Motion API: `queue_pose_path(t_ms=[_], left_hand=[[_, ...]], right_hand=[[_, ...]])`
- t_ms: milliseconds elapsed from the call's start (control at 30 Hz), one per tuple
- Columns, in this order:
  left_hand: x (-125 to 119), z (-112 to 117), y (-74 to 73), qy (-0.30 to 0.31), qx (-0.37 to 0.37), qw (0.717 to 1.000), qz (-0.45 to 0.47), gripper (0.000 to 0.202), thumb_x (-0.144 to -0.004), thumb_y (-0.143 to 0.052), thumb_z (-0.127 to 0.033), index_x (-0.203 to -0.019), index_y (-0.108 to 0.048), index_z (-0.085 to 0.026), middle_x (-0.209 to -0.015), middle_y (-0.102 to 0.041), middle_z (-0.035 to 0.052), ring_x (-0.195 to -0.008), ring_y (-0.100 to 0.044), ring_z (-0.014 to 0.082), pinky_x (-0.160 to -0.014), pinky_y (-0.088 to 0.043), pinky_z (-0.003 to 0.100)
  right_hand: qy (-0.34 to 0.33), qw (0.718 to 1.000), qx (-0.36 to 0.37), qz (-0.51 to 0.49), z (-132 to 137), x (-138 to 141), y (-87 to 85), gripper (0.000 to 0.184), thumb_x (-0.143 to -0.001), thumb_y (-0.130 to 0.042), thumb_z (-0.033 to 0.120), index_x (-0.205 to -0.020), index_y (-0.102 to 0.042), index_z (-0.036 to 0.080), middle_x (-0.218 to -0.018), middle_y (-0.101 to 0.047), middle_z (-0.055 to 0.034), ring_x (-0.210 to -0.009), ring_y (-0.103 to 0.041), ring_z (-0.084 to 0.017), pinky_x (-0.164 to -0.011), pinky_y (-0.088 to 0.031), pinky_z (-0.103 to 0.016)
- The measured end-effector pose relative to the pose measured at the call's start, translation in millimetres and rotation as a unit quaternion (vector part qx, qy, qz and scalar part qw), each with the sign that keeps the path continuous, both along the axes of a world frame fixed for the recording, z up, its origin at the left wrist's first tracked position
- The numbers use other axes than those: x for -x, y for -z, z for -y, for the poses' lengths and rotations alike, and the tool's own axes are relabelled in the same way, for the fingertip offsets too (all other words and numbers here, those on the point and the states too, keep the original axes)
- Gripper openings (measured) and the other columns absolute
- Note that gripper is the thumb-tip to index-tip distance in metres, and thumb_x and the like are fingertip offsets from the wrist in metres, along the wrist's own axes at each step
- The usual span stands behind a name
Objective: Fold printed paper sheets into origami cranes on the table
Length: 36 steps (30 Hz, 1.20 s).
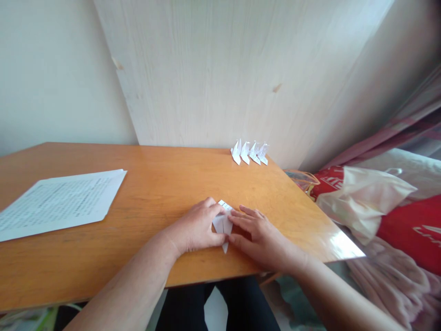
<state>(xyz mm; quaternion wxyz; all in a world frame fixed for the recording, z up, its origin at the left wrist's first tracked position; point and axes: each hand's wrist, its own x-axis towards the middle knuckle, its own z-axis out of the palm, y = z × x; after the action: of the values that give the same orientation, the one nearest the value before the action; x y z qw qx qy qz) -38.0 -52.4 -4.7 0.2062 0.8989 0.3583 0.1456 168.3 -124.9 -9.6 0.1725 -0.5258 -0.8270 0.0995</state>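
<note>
A small folded white paper piece (223,222) lies on the orange wooden table (155,193) near its front edge. My left hand (197,227) rests curled on the paper's left side, fingers pressed onto it. My right hand (257,232) lies on the paper's right side, fingers stretched flat against its edge. Both hands touch the paper, and part of it is hidden under them.
Several finished folded white paper figures (250,152) stand in a row at the table's far right edge. A printed sheet (58,202) lies on the left. A pale wood panel (223,69) leans behind. Red and white plastic bags (372,202) sit to the right.
</note>
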Motion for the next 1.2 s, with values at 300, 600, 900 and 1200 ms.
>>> queue_pose_path(t_ms=[300, 600, 900, 1200], left_hand=[[1, 0, -0.3, -0.011, -0.003, 1.0, -0.009, 0.049, -0.073, -0.074, -0.049, -0.112, -0.062, -0.023, -0.108, -0.058, 0.0062, -0.098, -0.059, 0.0245, -0.088, -0.048, 0.034], [1, -1, -1.2, -0.01, 0.013, 1.0, -0.018, 0.045, -0.073, -0.072, -0.049, -0.108, -0.062, -0.024, -0.106, -0.056, 0.0049, -0.095, -0.058, 0.0236, -0.086, -0.048, 0.033], [1, 1, -2.5, -0.018, 0.021, 0.999, -0.023, 0.046, -0.071, -0.073, -0.044, -0.111, -0.061, -0.026, -0.11, -0.055, 0.0046, -0.1, -0.057, 0.0244, -0.09, -0.047, 0.035], [0, 1, -1.4, -0.023, 0.024, 0.999, -0.026, 0.051, -0.069, -0.075, -0.045, -0.114, -0.061, -0.025, -0.111, -0.055, 0.0056, -0.102, -0.057, 0.0258, -0.091, -0.048, 0.035]], right_hand=[[0.11, 0.994, -0.01, 0.017, -14, -2, 5.1, 0.07, -0.086, -0.063, 0.048, -0.147, -0.046, 0.018, -0.151, -0.047, -0.0138, -0.144, -0.033, -0.036, -0.111, -0.033, -0.055], [0.132, 0.99, 0.052, 0.02, -34, -8, 1.7, 0.09, -0.073, -0.071, 0.062, -0.148, -0.042, 0.021, -0.151, -0.045, -0.0164, -0.145, -0.029, -0.039, -0.111, -0.026, -0.059], [0.138, 0.988, 0.069, 0.021, -67, -21, -1.0, 0.078, -0.073, -0.074, 0.055, -0.137, -0.053, 0.015, -0.137, -0.057, -0.0172, -0.126, -0.05, -0.037, -0.103, -0.038, -0.049], [0.148, 0.988, 0.03, -0.022, -81, -31, 7.1, 0.06, -0.076, -0.075, 0.047, -0.125, -0.06, 0.017, -0.125, -0.063, -0.0136, -0.115, -0.055, -0.032, -0.097, -0.044, -0.045]])
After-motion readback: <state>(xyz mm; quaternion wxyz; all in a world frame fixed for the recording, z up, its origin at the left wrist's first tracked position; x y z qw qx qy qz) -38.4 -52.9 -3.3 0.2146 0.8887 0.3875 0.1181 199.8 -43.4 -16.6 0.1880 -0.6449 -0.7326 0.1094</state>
